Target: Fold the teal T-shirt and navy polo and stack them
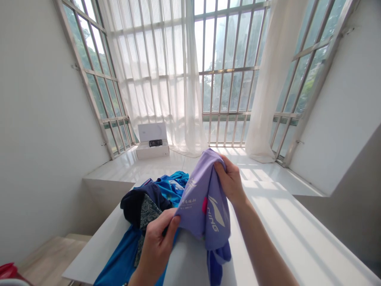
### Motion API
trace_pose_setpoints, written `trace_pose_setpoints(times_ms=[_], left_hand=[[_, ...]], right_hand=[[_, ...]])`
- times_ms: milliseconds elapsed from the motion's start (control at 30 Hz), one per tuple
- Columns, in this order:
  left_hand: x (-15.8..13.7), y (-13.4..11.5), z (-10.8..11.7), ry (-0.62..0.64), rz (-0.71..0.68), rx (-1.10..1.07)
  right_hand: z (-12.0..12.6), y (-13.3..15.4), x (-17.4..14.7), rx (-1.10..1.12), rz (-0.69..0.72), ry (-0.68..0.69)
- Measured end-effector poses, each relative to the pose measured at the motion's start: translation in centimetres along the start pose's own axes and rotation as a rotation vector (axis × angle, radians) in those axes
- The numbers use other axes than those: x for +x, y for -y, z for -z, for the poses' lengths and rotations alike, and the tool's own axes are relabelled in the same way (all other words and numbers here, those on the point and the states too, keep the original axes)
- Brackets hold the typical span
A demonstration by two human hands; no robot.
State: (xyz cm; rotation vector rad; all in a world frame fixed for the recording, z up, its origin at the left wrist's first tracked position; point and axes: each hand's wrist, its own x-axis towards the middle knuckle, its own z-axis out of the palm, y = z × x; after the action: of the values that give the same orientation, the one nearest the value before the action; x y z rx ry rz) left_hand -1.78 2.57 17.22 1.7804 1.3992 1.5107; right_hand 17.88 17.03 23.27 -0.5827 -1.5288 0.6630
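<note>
A light purple garment [193,194] with white printed lettering and a logo hangs in the air between my two hands, above the white table. My left hand [162,234] pinches its lower left edge between thumb and fingers. Higher up on the other side, my right hand [230,178] is closed on the upper right edge. A darker purple part dangles below the garment over the tabletop. Just left of it lies a heap of clothes, with a dark navy piece [133,202] on top and blue cloth [119,258] spreading toward the front.
The white table [285,230] reaches to a window ledge. On the ledge stands an open white box [153,151] with a black object in it. Sheer curtains [184,99] hang before barred windows. A red item [7,271] shows at the bottom left corner.
</note>
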Motion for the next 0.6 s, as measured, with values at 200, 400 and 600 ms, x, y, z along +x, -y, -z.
trace_pose_setpoints(times_ms=[200,400,600], left_hand=[[0.0,-3.1,6.5,-0.521,0.051,0.288],[3.9,-1.5,9.7,-0.694,0.038,0.538],[4.4,10.4,4.5,-0.270,-0.032,0.817]], right_hand=[[-0.9,-2.1,0.2,-0.529,0.119,0.263],[-1.1,-5.0,-0.1,-0.719,-0.158,0.711],[0.3,-10.8,-0.7,-0.820,-0.544,0.950]])
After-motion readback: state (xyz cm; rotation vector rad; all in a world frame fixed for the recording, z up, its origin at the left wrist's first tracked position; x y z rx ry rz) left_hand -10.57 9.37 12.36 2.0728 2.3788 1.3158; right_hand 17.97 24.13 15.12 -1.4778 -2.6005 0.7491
